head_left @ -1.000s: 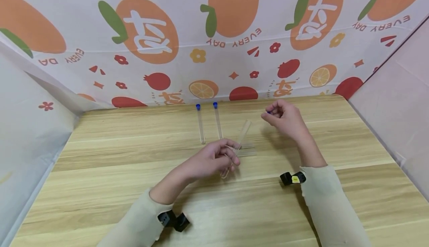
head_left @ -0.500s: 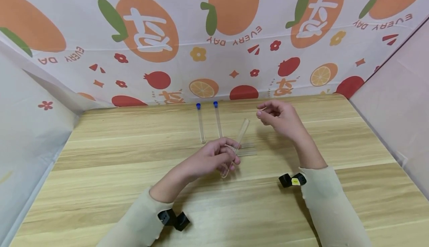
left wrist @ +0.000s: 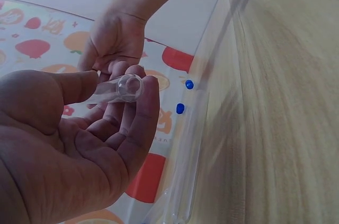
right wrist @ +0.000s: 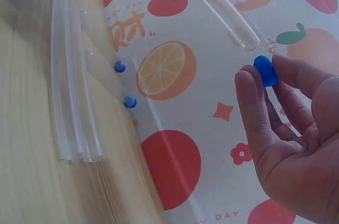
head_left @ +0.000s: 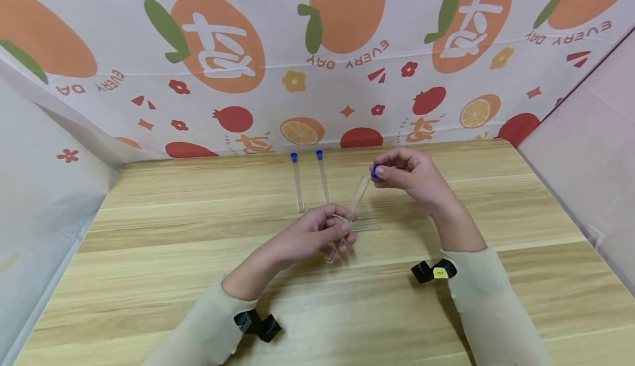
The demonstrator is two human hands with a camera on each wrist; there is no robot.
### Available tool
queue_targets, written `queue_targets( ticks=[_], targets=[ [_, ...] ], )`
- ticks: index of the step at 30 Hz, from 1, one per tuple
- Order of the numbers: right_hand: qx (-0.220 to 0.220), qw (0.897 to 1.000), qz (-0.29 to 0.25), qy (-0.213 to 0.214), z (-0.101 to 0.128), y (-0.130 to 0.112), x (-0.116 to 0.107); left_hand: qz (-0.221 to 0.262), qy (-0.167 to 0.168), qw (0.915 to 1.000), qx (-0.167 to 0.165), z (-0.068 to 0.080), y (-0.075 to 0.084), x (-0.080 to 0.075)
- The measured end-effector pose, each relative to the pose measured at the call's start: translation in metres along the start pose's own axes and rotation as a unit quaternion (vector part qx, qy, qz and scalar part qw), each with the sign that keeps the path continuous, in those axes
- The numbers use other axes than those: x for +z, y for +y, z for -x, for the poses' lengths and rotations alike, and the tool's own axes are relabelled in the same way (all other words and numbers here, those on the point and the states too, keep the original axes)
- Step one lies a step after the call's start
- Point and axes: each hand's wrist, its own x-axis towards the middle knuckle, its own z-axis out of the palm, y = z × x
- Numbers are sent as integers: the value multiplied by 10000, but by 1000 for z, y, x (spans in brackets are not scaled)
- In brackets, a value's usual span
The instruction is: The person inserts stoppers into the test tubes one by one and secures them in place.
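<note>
Two capped tubes (head_left: 297, 183) with blue stoppers lie side by side near the far edge of the wooden table (head_left: 149, 256), and two more uncapped clear tubes (head_left: 366, 221) lie crosswise just right of the left hand (head_left: 317, 236); the right wrist view shows these as a pair of bare tubes lying together. One open tube (head_left: 349, 214) is held tilted above the table, its mouth pointing up and away toward the right hand (head_left: 409, 176). The left hand's fingers curl round the tube's lower part, thumb on top, its rounded end sticking out below them. The right hand pinches one blue cap (head_left: 374, 171) between thumb and fingertips, just beside the tube's mouth but not touching it. A printed fruit cloth (head_left: 317, 52) walls in the table at the back and both sides, while the near half of the tabletop offers broad open wood around both forearms. Compared with a second ago, the right hand has come leftward and lower, bringing the cap from well right of the tube to just at its mouth; the left hand and its tube have stayed put.
</note>
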Motion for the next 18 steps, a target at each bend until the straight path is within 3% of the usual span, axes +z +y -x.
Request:
queue_targets(
  ticks=[18],
  targets=[
    [108, 9997, -91, -188, 1, 0, 7, -16, -83, 10000, 19, -2, -3, 1]
  ],
)
